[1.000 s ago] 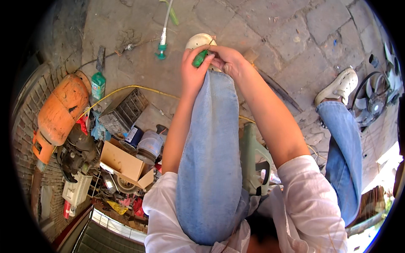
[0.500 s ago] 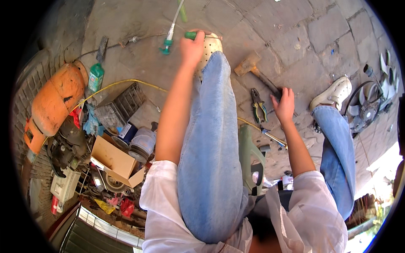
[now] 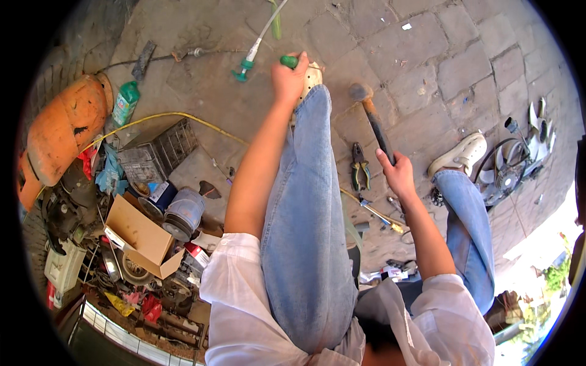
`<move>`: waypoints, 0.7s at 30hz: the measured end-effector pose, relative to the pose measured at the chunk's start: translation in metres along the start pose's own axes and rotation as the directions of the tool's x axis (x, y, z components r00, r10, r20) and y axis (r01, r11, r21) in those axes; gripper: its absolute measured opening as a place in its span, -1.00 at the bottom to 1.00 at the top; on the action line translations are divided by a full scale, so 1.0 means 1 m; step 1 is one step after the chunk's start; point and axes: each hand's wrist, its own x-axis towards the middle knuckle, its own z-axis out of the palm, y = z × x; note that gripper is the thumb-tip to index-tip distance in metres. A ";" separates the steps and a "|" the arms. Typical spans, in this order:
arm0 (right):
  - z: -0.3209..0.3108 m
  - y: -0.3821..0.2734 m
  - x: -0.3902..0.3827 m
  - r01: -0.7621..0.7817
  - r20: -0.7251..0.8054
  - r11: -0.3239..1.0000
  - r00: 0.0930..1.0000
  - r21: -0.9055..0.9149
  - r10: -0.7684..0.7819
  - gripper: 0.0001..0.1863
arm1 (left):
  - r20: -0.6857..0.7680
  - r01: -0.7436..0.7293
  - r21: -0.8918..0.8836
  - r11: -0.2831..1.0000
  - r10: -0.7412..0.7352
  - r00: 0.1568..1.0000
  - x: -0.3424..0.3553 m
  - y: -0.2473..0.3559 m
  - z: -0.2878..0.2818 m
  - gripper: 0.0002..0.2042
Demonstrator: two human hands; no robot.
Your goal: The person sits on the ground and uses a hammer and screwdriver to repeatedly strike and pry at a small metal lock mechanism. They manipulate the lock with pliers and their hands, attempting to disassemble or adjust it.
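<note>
Pliers with dark and yellow handles lie on the stone paving, and everything else can be placed from them. Beyond the pliers and to their right is the hammer, its rounded head farthest from the person and its dark handle slanting back past the pliers' right side. The right hand, just right of the pliers, has its fingers wrapped around the end of that handle; whether the hammer's head touches the paving or is lifted off it, I cannot tell. Left of the pliers and farther out, the left hand has its fingers curled closed around the green handle of a tool, whose thin end pokes out to the right of the fist, above a pale perforated clog. A denim-clad leg runs between the left forearm and the pliers. The other clog is to the right of the pliers, with a fan past it. Well to the left of the pliers are a grey crate, a green bottle and an orange cylinder; nearer the person on that side sits an open cardboard box
</note>
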 end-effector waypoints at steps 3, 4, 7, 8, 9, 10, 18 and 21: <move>0.004 -0.021 0.008 -0.044 0.074 0.988 0.997 0.149 0.033 -0.43 | -0.022 0.043 0.010 0.999 -0.043 0.999 0.000 -0.005 0.004 -0.72; 0.008 -0.028 0.009 -0.010 -0.015 0.993 1.000 0.114 0.011 -0.44 | -0.034 0.039 0.032 0.999 -0.038 0.999 0.000 -0.008 0.006 -0.72; 0.016 -0.055 0.012 0.042 -0.211 0.999 0.977 0.019 -0.037 -0.48 | -0.069 -0.038 0.021 0.999 0.039 0.997 0.001 -0.017 0.008 -0.72; 0.012 -0.064 0.009 0.131 -0.208 0.991 0.969 -0.015 -0.131 -0.47 | -0.084 -0.028 0.031 0.999 0.031 0.996 0.003 -0.021 0.008 -0.73; 0.006 -0.073 0.002 0.156 -0.192 0.987 0.968 -0.046 -0.162 -0.46 | -0.085 -0.018 0.035 0.999 0.021 0.996 0.002 -0.024 0.009 -0.73; 0.000 -0.083 -0.007 0.188 -0.185 0.979 0.962 -0.072 -0.199 -0.45 | -0.074 -0.020 0.028 0.999 0.022 0.997 0.002 -0.027 0.010 -0.73; 0.001 -0.167 -0.064 0.420 0.173 0.875 0.869 0.239 -0.464 -0.63 | -0.036 -0.050 0.025 0.998 0.050 0.998 0.000 -0.022 0.009 -0.71; 0.008 -0.180 -0.073 0.424 0.160 0.861 0.864 0.279 -0.477 -0.62 | -0.040 -0.015 -0.041 0.999 0.013 0.999 -0.002 -0.016 0.010 -0.72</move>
